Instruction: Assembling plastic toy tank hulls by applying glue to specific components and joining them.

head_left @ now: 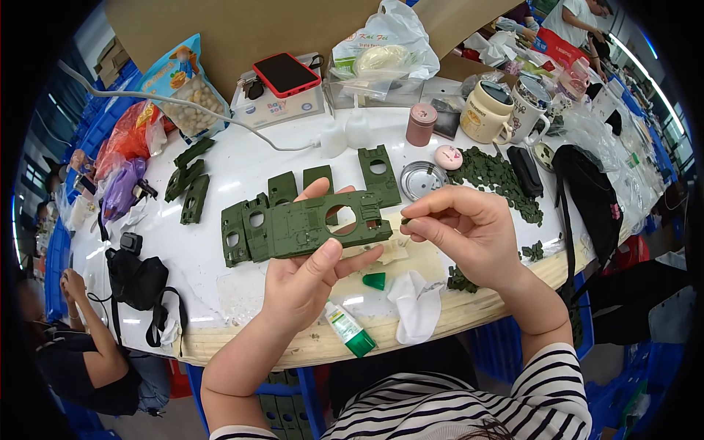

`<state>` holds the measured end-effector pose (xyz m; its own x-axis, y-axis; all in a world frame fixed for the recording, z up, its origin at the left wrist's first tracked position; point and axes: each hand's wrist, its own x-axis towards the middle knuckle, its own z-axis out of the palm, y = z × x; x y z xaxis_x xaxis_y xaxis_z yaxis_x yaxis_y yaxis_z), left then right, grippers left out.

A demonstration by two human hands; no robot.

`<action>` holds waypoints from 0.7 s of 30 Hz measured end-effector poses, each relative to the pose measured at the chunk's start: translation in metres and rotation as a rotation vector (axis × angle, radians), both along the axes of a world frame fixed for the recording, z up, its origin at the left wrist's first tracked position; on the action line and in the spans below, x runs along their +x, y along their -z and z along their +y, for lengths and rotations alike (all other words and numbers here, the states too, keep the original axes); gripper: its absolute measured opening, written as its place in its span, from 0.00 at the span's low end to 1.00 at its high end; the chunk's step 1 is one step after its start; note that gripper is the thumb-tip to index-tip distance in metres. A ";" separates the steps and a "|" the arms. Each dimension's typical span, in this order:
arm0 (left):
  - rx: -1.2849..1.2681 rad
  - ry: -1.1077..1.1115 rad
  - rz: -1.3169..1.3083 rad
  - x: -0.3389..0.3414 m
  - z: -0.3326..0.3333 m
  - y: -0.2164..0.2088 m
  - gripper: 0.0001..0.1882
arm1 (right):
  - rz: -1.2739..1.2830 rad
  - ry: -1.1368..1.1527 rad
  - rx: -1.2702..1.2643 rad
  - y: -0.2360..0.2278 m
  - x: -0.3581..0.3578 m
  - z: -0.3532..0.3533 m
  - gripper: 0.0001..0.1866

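Observation:
My left hand (297, 290) grips a dark green plastic model tank hull (297, 229), thumb on its near edge and fingers beneath. The hull has a round hole near its right end. Just off that end, my right hand (469, 231) pinches a small dark green part (405, 220) between thumb and fingertips; its exact shape is too small to tell. More green hull pieces (378, 174) lie behind and to the left of the held one. Below my hands are a white and green glue bottle (345, 326), a loose green cap (375, 280) and a white cloth (416, 304).
At the right lies a heap of small green parts (488, 176), beside a round metal tin (423, 180). Mugs (486, 111), a pink canister (422, 125) and a red-cased phone (286, 74) stand farther back. A black bag (137, 277) lies left, near another person (88, 352).

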<state>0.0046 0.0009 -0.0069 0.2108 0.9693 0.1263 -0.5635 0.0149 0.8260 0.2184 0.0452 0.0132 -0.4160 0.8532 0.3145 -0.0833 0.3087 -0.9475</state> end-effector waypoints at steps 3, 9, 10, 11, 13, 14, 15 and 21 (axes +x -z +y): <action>-0.019 0.036 -0.015 0.000 -0.001 -0.001 0.34 | -0.034 -0.029 -0.046 -0.002 0.001 0.001 0.07; -0.017 0.080 0.060 0.000 -0.002 -0.006 0.35 | -0.253 -0.042 0.351 -0.010 0.001 0.002 0.04; -0.020 0.086 0.066 0.000 -0.002 -0.006 0.35 | -0.258 -0.032 0.354 -0.010 0.001 0.002 0.04; -0.032 0.089 0.065 0.000 -0.002 -0.006 0.35 | -0.264 -0.022 0.358 -0.009 0.001 0.001 0.04; -0.057 0.090 0.065 -0.001 -0.003 -0.006 0.36 | -0.272 -0.021 0.347 -0.007 0.001 0.001 0.05; -0.071 0.093 0.053 -0.002 -0.003 -0.006 0.36 | -0.277 -0.029 0.332 -0.007 0.001 0.002 0.05; -0.086 0.098 0.040 -0.003 -0.002 -0.005 0.35 | -0.282 -0.035 0.317 -0.006 0.002 0.003 0.05; -0.125 0.098 0.029 -0.002 -0.003 -0.005 0.33 | -0.217 -0.077 0.220 0.001 -0.001 0.003 0.04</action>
<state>0.0025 -0.0025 -0.0023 0.3073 0.9516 -0.0012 -0.5300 0.1722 0.8303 0.2172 0.0485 0.0118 -0.5545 0.7379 0.3847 0.0822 0.5086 -0.8571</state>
